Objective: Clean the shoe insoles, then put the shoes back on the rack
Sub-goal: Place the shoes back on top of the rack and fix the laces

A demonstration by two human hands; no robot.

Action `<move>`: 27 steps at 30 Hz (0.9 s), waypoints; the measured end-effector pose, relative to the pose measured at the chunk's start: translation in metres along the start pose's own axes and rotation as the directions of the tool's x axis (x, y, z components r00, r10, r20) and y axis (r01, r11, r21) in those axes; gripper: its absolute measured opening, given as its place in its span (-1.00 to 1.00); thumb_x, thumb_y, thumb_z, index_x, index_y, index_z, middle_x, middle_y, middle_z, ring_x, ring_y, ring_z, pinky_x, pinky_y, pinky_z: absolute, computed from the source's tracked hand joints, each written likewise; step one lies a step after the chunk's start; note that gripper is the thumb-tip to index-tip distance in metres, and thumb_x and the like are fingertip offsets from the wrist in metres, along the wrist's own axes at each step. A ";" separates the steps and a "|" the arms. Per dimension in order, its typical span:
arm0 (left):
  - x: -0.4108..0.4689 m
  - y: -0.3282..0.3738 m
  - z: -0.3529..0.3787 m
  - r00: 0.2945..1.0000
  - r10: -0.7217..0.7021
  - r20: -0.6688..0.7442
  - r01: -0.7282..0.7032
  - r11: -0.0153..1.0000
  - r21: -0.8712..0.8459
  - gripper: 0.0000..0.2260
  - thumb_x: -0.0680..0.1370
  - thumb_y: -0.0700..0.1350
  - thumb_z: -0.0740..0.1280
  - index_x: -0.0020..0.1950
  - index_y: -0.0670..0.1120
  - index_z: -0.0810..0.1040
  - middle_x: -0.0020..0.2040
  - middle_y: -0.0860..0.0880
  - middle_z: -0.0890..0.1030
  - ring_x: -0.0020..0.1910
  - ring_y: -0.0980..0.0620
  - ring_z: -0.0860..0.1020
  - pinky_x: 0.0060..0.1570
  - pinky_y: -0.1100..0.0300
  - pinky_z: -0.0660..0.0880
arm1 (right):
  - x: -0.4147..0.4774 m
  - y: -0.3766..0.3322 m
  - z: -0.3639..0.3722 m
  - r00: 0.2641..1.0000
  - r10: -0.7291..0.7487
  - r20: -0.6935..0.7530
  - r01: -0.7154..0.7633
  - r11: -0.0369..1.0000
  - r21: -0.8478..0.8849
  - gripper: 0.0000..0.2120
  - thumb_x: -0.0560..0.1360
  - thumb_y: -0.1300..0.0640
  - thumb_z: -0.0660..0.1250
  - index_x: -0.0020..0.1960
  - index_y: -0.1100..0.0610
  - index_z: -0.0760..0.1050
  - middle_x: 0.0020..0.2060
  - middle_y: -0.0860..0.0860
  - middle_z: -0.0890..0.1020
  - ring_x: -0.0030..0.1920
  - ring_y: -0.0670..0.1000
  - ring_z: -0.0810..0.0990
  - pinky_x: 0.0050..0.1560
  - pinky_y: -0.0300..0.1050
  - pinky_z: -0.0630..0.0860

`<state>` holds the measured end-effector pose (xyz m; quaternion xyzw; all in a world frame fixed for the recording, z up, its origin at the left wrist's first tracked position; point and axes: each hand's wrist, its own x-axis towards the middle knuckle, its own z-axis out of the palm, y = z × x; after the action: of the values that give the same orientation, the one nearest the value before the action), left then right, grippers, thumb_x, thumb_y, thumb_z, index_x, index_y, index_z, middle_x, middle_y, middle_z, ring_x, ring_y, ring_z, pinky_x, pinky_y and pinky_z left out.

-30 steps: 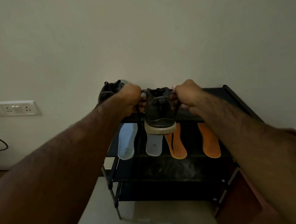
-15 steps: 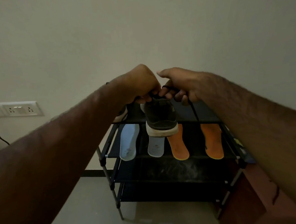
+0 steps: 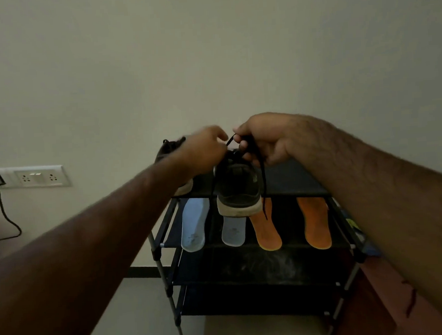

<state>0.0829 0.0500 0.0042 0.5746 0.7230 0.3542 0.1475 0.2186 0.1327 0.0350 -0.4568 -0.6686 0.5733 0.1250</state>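
Both hands (image 3: 204,149) (image 3: 264,138) rose, pinching one lace (image 3: 262,175); two shoes (image 3: 238,192) (image 3: 166,151), four insoles (image 3: 193,224) (image 3: 233,230) (image 3: 266,226) (image 3: 315,223)

Bare, hairy forearms (image 3: 89,240) lead to the bare left hand (image 3: 206,148) and right hand (image 3: 267,138).

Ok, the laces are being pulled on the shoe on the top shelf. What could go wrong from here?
The dark shoe has its heel over the front edge of the top shelf; a tug from the right hand on the lace might tip it off. The insoles lie on the shelf below, outside any shoe, so tightening now may make refitting them harder.
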 end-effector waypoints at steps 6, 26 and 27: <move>0.018 0.013 0.016 0.991 0.058 0.123 -0.100 0.923 0.370 -0.57 0.73 0.12 0.02 0.24 -0.15 0.52 0.13 -0.23 0.60 0.09 -0.19 0.59 0.20 -0.09 0.55 | -0.032 -0.034 0.004 0.994 -0.093 -0.059 0.092 0.995 -0.032 -0.72 0.68 0.00 0.22 -0.16 0.05 0.53 -0.45 -0.07 0.48 -0.36 -0.05 0.51 -0.13 -0.05 0.48; 0.045 0.006 0.019 0.998 0.037 0.047 -0.058 0.810 0.583 -0.75 0.71 0.01 0.16 0.33 -0.02 0.51 0.18 -0.08 0.58 0.15 -0.04 0.57 0.16 0.01 0.51 | -0.103 -0.046 -0.021 0.918 -0.384 -0.094 0.317 0.857 -0.407 -0.74 0.63 0.09 0.34 0.27 0.11 0.64 0.33 0.03 0.52 0.28 0.07 0.46 0.35 0.02 0.40; 0.044 0.006 0.017 0.998 0.047 0.040 -0.061 0.819 0.571 -0.76 0.72 0.01 0.16 0.31 -0.01 0.51 0.16 -0.08 0.59 0.12 -0.03 0.57 0.15 0.00 0.52 | -0.096 -0.041 -0.021 0.906 -0.413 -0.089 0.347 0.847 -0.402 -0.78 0.66 0.10 0.30 0.21 0.07 0.67 0.27 0.02 0.55 0.19 0.03 0.48 0.27 -0.05 0.44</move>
<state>0.0849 0.0977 0.0045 0.6168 0.7775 0.1182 -0.0331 0.2666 0.0766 0.1123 -0.3780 -0.8299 0.3562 0.2035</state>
